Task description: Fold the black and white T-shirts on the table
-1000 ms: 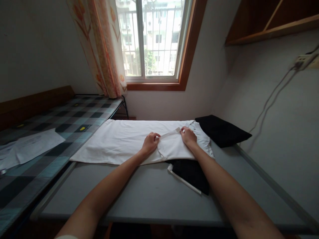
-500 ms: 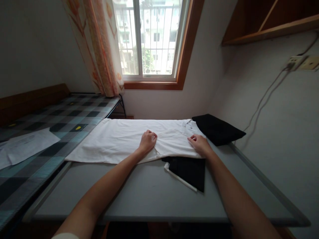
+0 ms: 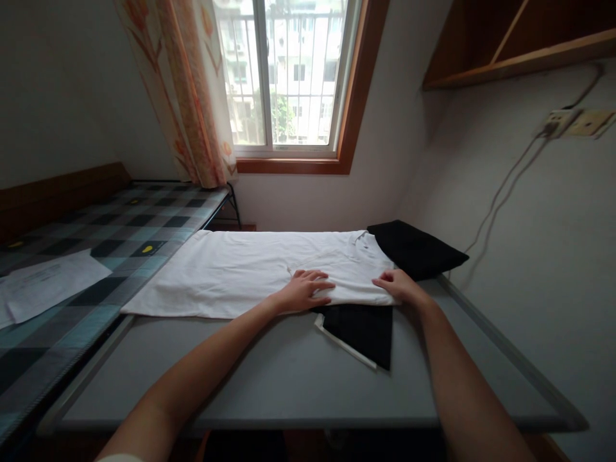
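A white shirt [image 3: 231,273] lies spread flat across the grey table [image 3: 269,378], its collar end toward the right. My left hand [image 3: 308,290] rests flat on the shirt's near edge with its fingers stretched out to the right. At the shirt's right corner my right hand [image 3: 395,285] presses down, fingers extended on the cloth. Under that near right corner a black sleeve with a white cuff [image 3: 359,332] sticks out toward me.
A folded black garment [image 3: 414,249] lies at the table's far right by the wall. Left of the table stands a bed with a checked cover [image 3: 96,247] and a white paper [image 3: 43,282]. A window and curtain [image 3: 187,96] are behind; a cable hangs from a wall socket [image 3: 558,119].
Both hands let go of the folded-over white sleeve and slid toward me; the left hand opened from a pinch to flat on the shirt's near edge. The sleeve now lies flat.
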`<state>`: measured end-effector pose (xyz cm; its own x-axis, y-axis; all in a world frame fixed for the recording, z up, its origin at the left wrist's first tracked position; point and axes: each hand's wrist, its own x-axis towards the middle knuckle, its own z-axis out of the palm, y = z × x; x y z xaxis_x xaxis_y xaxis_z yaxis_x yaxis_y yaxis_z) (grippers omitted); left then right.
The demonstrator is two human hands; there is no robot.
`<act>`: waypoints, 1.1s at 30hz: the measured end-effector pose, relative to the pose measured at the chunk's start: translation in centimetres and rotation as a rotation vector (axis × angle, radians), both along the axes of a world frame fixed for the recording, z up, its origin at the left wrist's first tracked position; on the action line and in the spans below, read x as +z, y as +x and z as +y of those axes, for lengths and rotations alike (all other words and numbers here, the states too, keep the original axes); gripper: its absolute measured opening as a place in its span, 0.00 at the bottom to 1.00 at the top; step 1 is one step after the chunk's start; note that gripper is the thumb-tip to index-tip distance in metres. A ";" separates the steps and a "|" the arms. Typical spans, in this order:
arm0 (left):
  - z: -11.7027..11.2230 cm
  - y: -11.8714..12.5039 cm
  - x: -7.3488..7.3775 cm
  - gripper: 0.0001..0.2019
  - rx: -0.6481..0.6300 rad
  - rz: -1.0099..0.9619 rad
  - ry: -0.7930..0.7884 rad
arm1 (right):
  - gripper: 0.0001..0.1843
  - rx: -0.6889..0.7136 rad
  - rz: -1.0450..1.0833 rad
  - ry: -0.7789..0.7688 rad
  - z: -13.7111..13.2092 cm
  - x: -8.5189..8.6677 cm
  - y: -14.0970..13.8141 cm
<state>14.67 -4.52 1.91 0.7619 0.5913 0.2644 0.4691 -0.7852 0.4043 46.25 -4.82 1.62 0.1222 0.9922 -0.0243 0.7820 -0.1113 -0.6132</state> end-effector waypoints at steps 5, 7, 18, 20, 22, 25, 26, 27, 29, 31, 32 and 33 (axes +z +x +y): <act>0.1 -0.2 -0.7 0.18 0.013 -0.022 0.020 | 0.23 -0.014 0.042 -0.056 -0.8 1.0 -0.1; 0.1 -0.2 -0.9 0.18 0.021 -0.027 0.032 | 0.24 -0.007 0.093 -0.074 -1.4 1.3 0.1; 0.3 -0.1 -1.0 0.19 0.029 0.002 -0.002 | 0.35 0.114 0.420 -0.082 -4.4 2.0 1.5; 0.4 -0.1 -1.0 0.19 0.032 -0.015 -0.010 | 0.33 0.168 0.428 -0.085 -4.9 2.5 1.4; 0.3 -0.1 -1.0 0.18 0.038 -0.034 -0.016 | 0.31 0.234 0.401 -0.113 -5.4 3.0 1.6; 0.3 -0.1 -0.9 0.18 0.042 -0.038 -0.026 | 0.29 0.265 0.332 -0.168 -6.0 3.1 2.2; 0.3 -0.1 -0.9 0.18 0.042 -0.035 -0.028 | 0.29 0.254 0.323 -0.173 -6.2 3.0 2.4; 0.3 -0.1 -0.9 0.18 0.042 -0.034 -0.028 | 0.29 0.238 0.322 -0.167 -6.3 2.9 2.6; 0.3 -0.1 -0.9 0.18 0.039 -0.035 -0.022 | 0.29 0.204 0.330 -0.140 -6.4 2.5 2.8; 0.3 -0.1 -1.0 0.18 0.033 -0.039 -0.015 | 0.31 0.179 0.336 -0.104 -6.4 2.3 2.9; 0.3 -0.1 -1.0 0.18 0.031 -0.040 -0.012 | 0.32 0.170 0.335 -0.082 -6.3 2.2 2.8; 0.3 -0.1 -1.0 0.18 0.027 -0.039 -0.010 | 0.33 0.163 0.330 -0.062 -6.3 2.2 2.7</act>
<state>14.54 -4.18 0.94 0.7345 0.6145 0.2879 0.4740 -0.7682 0.4303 48.99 -11.10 3.80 -0.0616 0.9934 -0.0967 0.5542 -0.0466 -0.8311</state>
